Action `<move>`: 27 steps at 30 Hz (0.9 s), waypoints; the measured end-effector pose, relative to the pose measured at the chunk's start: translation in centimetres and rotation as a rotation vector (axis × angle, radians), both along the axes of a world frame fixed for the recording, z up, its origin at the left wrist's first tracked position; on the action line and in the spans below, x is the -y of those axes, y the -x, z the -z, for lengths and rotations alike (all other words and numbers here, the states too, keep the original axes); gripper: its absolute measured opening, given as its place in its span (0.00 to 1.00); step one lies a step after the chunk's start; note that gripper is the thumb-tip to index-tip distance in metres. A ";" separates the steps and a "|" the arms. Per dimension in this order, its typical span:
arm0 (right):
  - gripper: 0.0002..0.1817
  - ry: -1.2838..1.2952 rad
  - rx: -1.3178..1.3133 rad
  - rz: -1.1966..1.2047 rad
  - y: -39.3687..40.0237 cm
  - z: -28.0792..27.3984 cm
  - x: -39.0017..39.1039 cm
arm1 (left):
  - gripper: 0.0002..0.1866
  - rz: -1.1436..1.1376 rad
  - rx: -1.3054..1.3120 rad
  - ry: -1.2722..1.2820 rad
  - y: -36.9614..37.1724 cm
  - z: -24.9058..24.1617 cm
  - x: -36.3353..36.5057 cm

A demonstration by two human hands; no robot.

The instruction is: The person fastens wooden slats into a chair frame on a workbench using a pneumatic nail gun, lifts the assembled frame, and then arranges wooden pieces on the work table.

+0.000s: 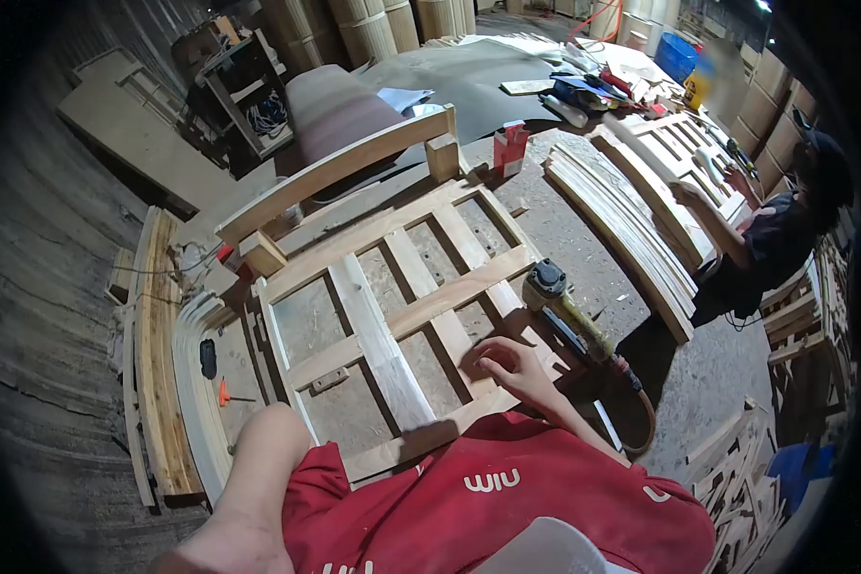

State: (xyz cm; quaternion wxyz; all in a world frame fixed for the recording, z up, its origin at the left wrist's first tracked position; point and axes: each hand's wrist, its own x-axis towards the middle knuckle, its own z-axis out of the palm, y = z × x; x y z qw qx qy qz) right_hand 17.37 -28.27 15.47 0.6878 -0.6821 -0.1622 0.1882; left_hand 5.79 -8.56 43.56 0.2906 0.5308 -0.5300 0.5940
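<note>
Red shirt (507, 478) nearest, white lettering across it; bare left arm (263, 459) bent at lower left, its hand out of sight, so its state cannot be told; right hand (512, 368) over the near right part of a slatted wooden frame (421, 312), fingers loosely curled, only a narrow gap at the thumb; cannot tell whether it pinches anything small or touches the wood; frame lies flat on the worktop, spread in front of the shirt, slats crossed by one long piece; small wooden block (330, 381) in a near left opening; nail gun (584, 328) just beyond the right hand, at the frame's right edge, hose (651, 411) looping down from it; orange-handled tool (224, 392) and black object (208, 359) left of the frame, near curved pale strips (189, 364); arched rail (344, 172) along the far side, red box (510, 151) near its right end; stacked wooden strips (622, 239) to the right; past them a co-worker (770, 234), arms out over another slatted piece (674, 143); blue bucket (676, 57) farther back.
</note>
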 end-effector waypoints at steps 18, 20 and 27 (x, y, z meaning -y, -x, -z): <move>0.09 0.070 0.040 -0.069 -0.2 -1.2 -0.1 | 0.09 -0.656 1.459 1.233 -4.4 -5.5 3.1; 0.09 0.064 0.037 -0.076 -0.3 -1.1 -0.2 | 0.09 -0.698 1.402 1.240 -4.4 -5.3 3.2; 0.09 0.057 0.038 -0.082 -0.4 -0.8 -0.3 | 0.08 -0.741 1.495 1.232 -5.0 -5.9 3.0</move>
